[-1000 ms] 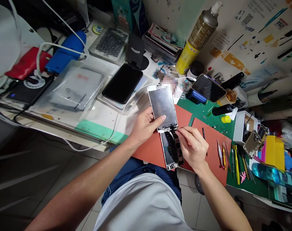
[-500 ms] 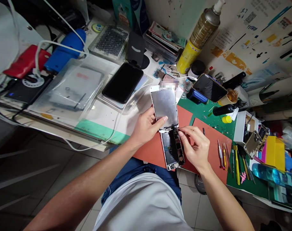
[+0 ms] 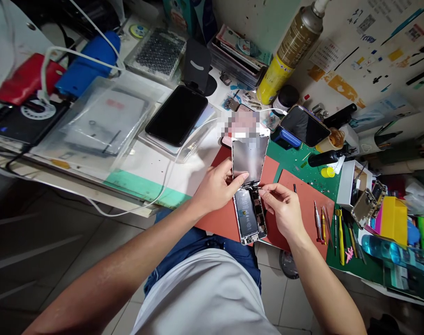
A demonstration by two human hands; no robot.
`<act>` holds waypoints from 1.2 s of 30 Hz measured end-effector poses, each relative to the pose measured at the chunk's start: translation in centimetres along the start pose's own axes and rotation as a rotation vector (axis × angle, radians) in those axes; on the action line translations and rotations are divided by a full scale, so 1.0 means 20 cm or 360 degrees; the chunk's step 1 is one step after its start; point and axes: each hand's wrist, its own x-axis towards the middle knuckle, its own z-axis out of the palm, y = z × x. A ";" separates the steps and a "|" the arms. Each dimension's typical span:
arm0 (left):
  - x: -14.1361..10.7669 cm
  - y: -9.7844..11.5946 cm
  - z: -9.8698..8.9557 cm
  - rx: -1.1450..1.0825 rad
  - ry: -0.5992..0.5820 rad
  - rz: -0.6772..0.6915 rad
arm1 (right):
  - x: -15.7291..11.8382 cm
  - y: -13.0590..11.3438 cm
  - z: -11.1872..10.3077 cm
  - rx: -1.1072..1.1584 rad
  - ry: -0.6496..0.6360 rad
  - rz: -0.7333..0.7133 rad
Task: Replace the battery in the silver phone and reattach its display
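An opened phone lies over the red-brown mat (image 3: 212,216). Its lower half is the phone body (image 3: 249,211), with a black battery and bare inner parts. The screen assembly (image 3: 247,160) stands raised at the far end of the body, metal backing toward me. My left hand (image 3: 220,186) grips the screen's lower left edge, thumb on the backing. At the joint's right side, my right hand (image 3: 279,202) is closed in a pinch with its fingertips at the body's top right corner. Whatever is between those fingertips is too small to make out.
Screwdrivers (image 3: 319,223) and a yellow-handled tool (image 3: 340,235) lie right of the mat. A black phone (image 3: 177,116) rests on a clear case at left. Another phone (image 3: 304,125) leans on a blue stand. A spray can (image 3: 290,51) stands behind; a white cable (image 3: 168,179) crosses the desk edge.
The screen's upper end has swung to the right, and my left hand has shifted slightly right with it. Print on the battery now shows more clearly. My right hand stays at the joint.
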 end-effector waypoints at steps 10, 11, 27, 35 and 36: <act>0.00 0.04 0.00 0.0172 -0.0019 0.0113 | 0.01 -0.02 0.02 0.0019 0.0030 0.0061; 0.00 0.04 0.00 0.0189 -0.0022 0.0120 | 0.01 -0.02 0.01 0.0018 0.0028 0.0066; -0.04 -0.03 0.03 0.0808 -0.0002 0.0633 | 0.07 0.05 0.02 -0.0427 0.0125 -0.0100; -0.04 -0.03 0.03 0.0922 0.0041 0.0739 | 0.08 0.04 0.04 -0.0577 0.0164 -0.0140; -0.04 -0.04 0.03 0.0921 0.0039 0.0716 | 0.08 0.03 0.04 -0.0583 0.0162 -0.0141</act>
